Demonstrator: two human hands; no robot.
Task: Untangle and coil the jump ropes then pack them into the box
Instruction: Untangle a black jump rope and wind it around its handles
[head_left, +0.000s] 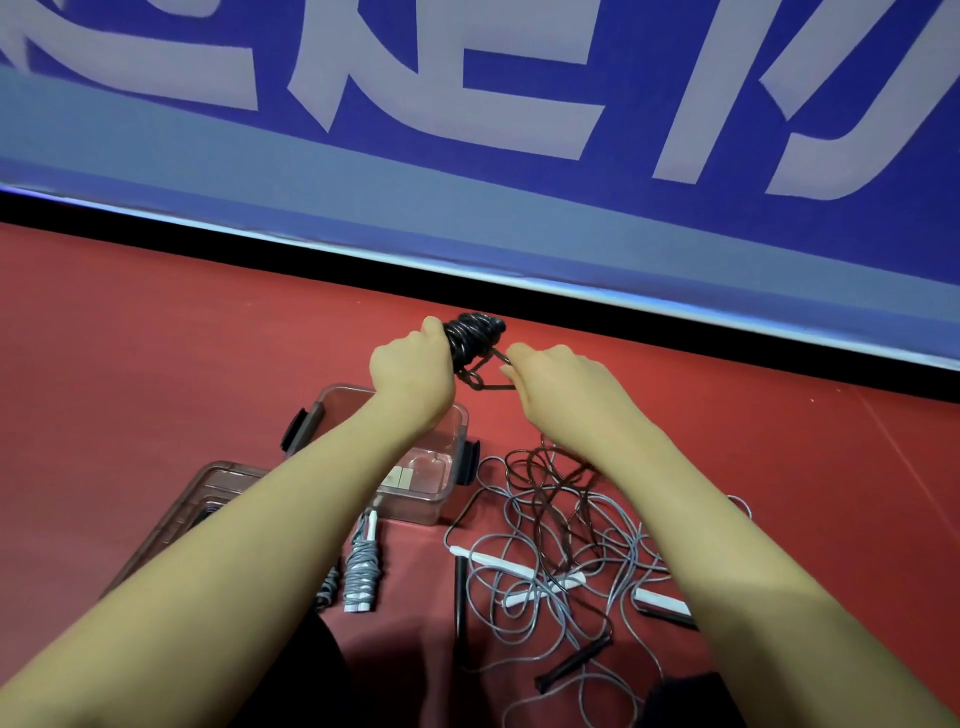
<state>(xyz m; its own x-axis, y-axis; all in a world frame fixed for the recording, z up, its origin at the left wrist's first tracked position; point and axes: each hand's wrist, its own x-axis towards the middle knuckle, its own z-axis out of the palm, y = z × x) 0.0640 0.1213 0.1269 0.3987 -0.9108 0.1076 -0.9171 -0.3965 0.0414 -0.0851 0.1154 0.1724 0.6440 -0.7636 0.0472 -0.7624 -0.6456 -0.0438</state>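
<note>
Left hand (413, 371): grips the coiled black rope (474, 338), held up above the floor beyond the box.
Right hand (553, 382): pinches that rope's loose end.
Box (452, 447): open, under the left forearm.
Tangled ropes (561, 540): on the floor, right of the box.
Gray bundle (362, 569): coiled, just before the box.

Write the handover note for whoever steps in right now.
Left hand grips the black coiled rope, held up above the floor. Right hand pinches its loose end, mid-wrap.
Box stands open, no ropes inside; lid lies to its left.
Done: one grey coil lies in front of the box.
Left: finish the black coil, untangle the pile to the right, pack everything.
</note>
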